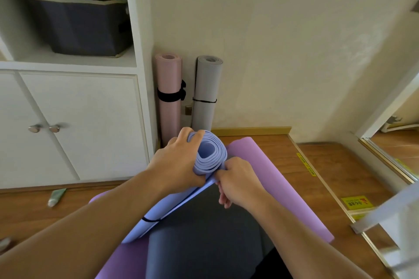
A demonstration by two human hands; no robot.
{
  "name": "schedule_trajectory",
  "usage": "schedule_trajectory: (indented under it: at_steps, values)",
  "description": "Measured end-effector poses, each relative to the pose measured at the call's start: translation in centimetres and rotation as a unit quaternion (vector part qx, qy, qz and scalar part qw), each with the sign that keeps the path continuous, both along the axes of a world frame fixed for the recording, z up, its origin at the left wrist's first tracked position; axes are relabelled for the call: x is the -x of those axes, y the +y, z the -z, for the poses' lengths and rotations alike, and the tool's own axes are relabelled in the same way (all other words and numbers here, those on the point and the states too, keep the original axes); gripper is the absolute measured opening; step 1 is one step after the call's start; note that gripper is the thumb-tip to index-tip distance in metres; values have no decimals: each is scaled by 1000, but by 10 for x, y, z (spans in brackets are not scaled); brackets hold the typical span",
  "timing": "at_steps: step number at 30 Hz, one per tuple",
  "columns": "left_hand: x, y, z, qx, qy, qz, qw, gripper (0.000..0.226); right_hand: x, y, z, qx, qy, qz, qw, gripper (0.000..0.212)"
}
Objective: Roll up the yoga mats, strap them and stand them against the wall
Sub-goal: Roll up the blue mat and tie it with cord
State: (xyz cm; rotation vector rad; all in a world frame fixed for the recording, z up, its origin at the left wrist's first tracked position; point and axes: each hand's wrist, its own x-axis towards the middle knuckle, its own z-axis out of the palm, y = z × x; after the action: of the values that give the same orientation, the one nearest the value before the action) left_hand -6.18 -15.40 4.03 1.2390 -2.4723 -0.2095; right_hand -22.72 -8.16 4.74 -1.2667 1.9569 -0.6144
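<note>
I hold a rolled periwinkle-blue yoga mat [210,154] across my lap, its spiral end facing the wall. My left hand [179,161] grips the roll's end from the left, thumb over the top. My right hand [238,182] pinches the loose outer flap at the roll's lower right edge. A thin black strap [150,219] circles the roll's near part. A purple mat [281,179] lies flat on the floor beneath me. A pink rolled mat [169,97] with a wide black strap and a grey rolled mat [206,95] with a thin strap stand against the wall.
A white cabinet [79,124] with two knobs stands left, a dark fabric bin [74,22] on its shelf. A pale green tube [56,197] lies on the wooden floor. A metal door track [328,188] with yellow stickers runs along the right, beside a mirror door.
</note>
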Motion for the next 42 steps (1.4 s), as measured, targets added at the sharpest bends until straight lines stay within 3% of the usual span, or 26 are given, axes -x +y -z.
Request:
schedule_trajectory:
  at_steps: [5,8,10,14,20,22,25,27,30,32,35,39,42]
  values:
    - [-6,2,2,-23,74,-7,997,110,16,8,-3,35,-79,-23,996,8]
    - [-7,4,0,-72,123,-4,990,124,21,10,-3,55,-306,64,948,17]
    - [-8,6,-2,-123,137,1,983,141,16,11,-3,70,-381,107,916,16]
    - [-9,16,1,-112,129,-22,985,152,4,13,1,103,-300,75,946,5]
    - [-24,12,-24,-38,157,-87,983,107,4,15,-4,140,-296,9,945,26]
    - [-30,7,-52,-20,163,-94,982,105,-3,9,-7,115,-269,-16,956,43]
    - [-27,3,-110,3,172,-104,980,108,-21,-5,-19,112,-216,-77,967,86]
    - [-20,1,-149,16,200,-116,973,113,-34,-18,-39,159,-187,-107,964,102]
    - [-5,-1,-198,25,277,-121,953,122,-40,-37,-84,256,-121,-62,957,120]
    - [5,-7,-218,12,328,-110,938,128,-30,-47,-115,295,-77,-17,952,118]
    - [20,-19,-228,-38,396,-55,916,135,3,-62,-147,329,-37,29,943,95]
    - [49,-37,-222,-95,408,25,908,88,55,-81,-165,367,-25,34,929,90]
    - [79,-58,-214,-135,418,50,897,84,87,-94,-167,372,18,37,927,88]
